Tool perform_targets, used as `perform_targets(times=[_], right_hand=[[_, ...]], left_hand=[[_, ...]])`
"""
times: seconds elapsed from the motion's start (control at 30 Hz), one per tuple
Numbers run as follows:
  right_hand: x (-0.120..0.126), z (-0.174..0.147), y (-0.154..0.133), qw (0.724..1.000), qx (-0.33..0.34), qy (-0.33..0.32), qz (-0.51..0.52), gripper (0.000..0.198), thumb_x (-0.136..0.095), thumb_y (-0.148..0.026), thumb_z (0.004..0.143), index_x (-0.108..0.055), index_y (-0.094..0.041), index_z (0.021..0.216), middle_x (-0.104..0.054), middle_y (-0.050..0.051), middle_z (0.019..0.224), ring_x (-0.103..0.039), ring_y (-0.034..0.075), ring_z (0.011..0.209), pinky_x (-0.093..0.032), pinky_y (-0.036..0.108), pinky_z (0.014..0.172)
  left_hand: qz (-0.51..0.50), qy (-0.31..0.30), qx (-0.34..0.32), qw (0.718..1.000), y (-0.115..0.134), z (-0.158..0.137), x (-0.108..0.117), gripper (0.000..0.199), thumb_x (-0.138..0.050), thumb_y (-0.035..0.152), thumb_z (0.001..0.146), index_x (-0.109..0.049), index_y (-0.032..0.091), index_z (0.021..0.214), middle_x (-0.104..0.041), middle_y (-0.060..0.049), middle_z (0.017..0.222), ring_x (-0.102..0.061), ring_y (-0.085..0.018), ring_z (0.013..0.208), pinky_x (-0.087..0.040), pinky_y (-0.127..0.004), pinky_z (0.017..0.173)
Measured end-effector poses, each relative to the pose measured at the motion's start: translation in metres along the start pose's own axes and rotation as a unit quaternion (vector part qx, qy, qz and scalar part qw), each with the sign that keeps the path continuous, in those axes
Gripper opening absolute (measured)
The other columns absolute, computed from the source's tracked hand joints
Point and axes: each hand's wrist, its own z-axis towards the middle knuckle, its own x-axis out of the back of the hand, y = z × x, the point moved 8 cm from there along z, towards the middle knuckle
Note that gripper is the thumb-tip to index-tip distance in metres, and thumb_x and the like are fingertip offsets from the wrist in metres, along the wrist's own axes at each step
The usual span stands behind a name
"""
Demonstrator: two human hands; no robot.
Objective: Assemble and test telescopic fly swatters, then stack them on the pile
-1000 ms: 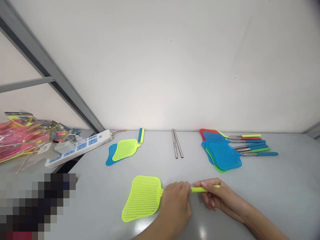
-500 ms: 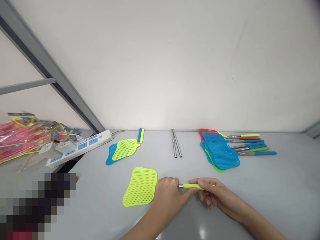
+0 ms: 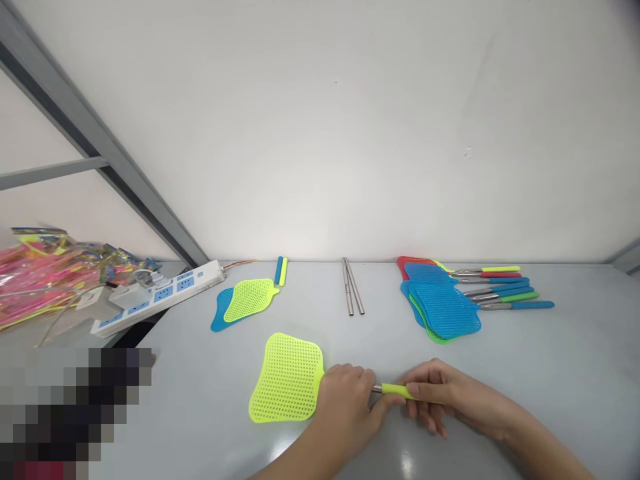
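A yellow-green fly swatter (image 3: 287, 380) with a perforated head lies across both hands, low over the grey table. My left hand (image 3: 350, 403) is wrapped round its metal rod just behind the head, hiding most of the rod. Its thumb reaches along to the yellow grip (image 3: 395, 391). My right hand (image 3: 445, 397) pinches that grip between thumb and fingers, covering its far end. Beyond them lie two thin metal rods (image 3: 353, 288), touching at the top.
On the left are a yellow and a blue swatter head (image 3: 220, 317) beside two loose grips (image 3: 281, 271). Several swatters (image 3: 450, 310) are piled at the right. A white power strip (image 3: 165, 293) and bagged pink items (image 3: 55, 273) sit far left. A wall rises behind the table (image 3: 190, 400).
Both hands and the swatter have shifted slightly right and toward me. The swatter now tilts a little more, its grip end lower in view. Both hands keep hold.
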Motion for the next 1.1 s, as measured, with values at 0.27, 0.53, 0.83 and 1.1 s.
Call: perform_targets(times=[0.27,0.53,0.83,1.1], right_hand=[[-0.002,0.003,0.013,0.999,-0.027,0.004,-0.032,0.031,-0.051,-0.041,0.072,-0.057,-0.011,0.065,-0.045,-0.002,0.050,-0.032,0.003,0.032,-0.018,0.017,0.029],[-0.001,0.002,0.009,0.999,-0.010,0.021,-0.038,0.038,-0.052,-0.040,0.072,-0.044,-0.013,0.048,-0.034,-0.005,0.045,-0.022,0.002,0.037,-0.012,0.021,0.036],[-0.002,0.004,0.010,0.998,-0.001,0.020,-0.053,0.040,-0.051,-0.041,0.072,-0.040,-0.014,0.045,-0.032,-0.005,0.042,-0.023,0.003,0.037,-0.013,0.022,0.037],[0.001,0.004,0.015,0.999,-0.007,0.021,-0.024,0.038,-0.054,-0.044,0.070,-0.050,-0.011,0.051,-0.035,-0.005,0.043,-0.022,0.002,0.035,-0.012,0.021,0.035]], left_hand=[[-0.035,-0.038,-0.062,0.997,0.009,-0.007,-0.004,0.026,-0.034,0.036,0.083,-0.048,0.019,0.069,-0.057,0.000,0.068,-0.049,-0.014,0.059,-0.026,-0.027,0.051],[-0.016,-0.071,-0.109,0.991,0.016,-0.008,-0.013,0.010,-0.038,0.012,0.075,-0.044,0.019,0.073,-0.056,0.000,0.073,-0.050,-0.016,0.064,-0.028,-0.027,0.052],[0.004,-0.128,-0.098,0.987,0.017,-0.007,-0.025,0.009,-0.038,0.013,0.072,-0.046,0.017,0.073,-0.059,-0.002,0.070,-0.054,-0.017,0.060,-0.031,-0.026,0.049],[-0.008,-0.140,-0.082,0.987,0.020,-0.004,-0.018,0.011,-0.039,0.013,0.071,-0.048,0.017,0.074,-0.059,-0.003,0.070,-0.055,-0.018,0.063,-0.033,-0.027,0.051]])
